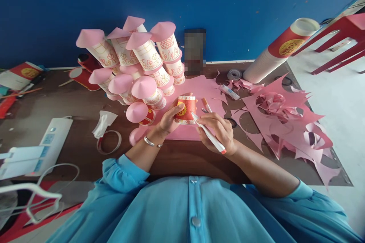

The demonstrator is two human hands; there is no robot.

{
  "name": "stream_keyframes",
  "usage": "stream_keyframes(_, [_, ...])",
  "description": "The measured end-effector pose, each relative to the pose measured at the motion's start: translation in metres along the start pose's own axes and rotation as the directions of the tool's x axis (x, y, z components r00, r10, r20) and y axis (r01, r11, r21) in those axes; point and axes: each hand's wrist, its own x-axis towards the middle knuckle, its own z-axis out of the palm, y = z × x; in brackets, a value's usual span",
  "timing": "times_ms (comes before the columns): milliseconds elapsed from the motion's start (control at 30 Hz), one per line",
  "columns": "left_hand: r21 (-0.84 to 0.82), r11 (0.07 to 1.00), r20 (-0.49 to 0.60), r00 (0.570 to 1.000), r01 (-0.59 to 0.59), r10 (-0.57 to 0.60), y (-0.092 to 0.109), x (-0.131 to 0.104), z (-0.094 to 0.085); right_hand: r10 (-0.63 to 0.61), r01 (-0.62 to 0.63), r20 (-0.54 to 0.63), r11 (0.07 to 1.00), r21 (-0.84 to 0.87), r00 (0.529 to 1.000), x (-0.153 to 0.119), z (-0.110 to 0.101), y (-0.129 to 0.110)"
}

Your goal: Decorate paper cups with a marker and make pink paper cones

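My left hand [169, 119] grips a red paper cup [186, 111] with a yellow emblem and a pale band at its top and bottom. In my right hand [218, 132] is a white marker pen [211, 139] with an orange-red end, its tip at the cup's right side. Behind the cup, an orange-and-white marker [207, 104] lies on pink paper [203, 89]. To the left stand several paper-cup towers [148, 57] with pink cone roofs and drawn flowers. A small red cup with a pink cone [137, 112] is close to my left hand.
Pink paper scraps [291, 114] cover the table's right side, near a tall stack of cups [281, 51] and a glue stick [229, 92]. A phone [195, 51] leans on the blue wall. Left are a tape roll [108, 142], a power strip [53, 142] and white cables [37, 197].
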Motion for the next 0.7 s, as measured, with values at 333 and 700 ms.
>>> stream_keyframes(333, [-0.013,1.0,0.037,0.999,0.017,-0.016,0.0018,-0.0003,0.002,0.079,-0.079,0.001,0.997,-0.023,0.997,-0.0041,0.0038,0.0046])
stream_keyframes(700, [0.061,0.998,0.018,1.0,0.022,-0.024,0.0069,-0.0018,0.0051,0.083,-0.083,-0.012,0.997,0.004,0.996,-0.0036,0.0033,0.0086])
